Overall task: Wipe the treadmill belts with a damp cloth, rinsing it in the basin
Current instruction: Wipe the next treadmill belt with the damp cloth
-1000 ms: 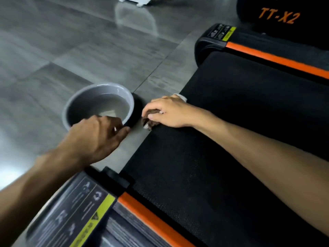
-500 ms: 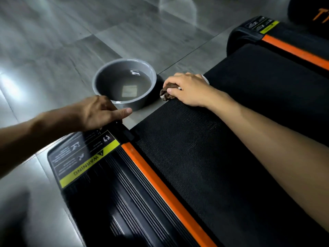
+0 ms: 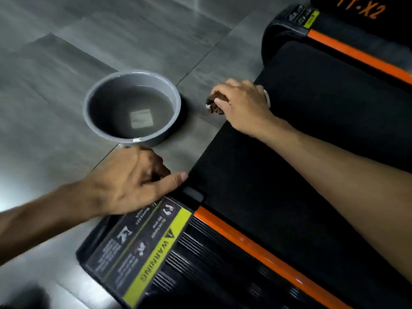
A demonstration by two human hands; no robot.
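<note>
The brown cloth (image 3: 213, 105) lay bunched at the far-left end of the treadmill belt (image 3: 301, 152), clutched under the curled fingers of the right hand (image 3: 242, 108). The wipe stroke looked finished, so the next move likely called for carrying the cloth left into the water-filled basin (image 3: 132, 109). The left hand (image 3: 131, 181) hovered near the basin, holding nothing, fingers loosely extended.

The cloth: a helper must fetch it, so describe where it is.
Start at the black treadmill belt. At its end nearest the grey basin, the right hand grips the cloth. It is a small brown bunched wad, the only brown thing there.
</note>
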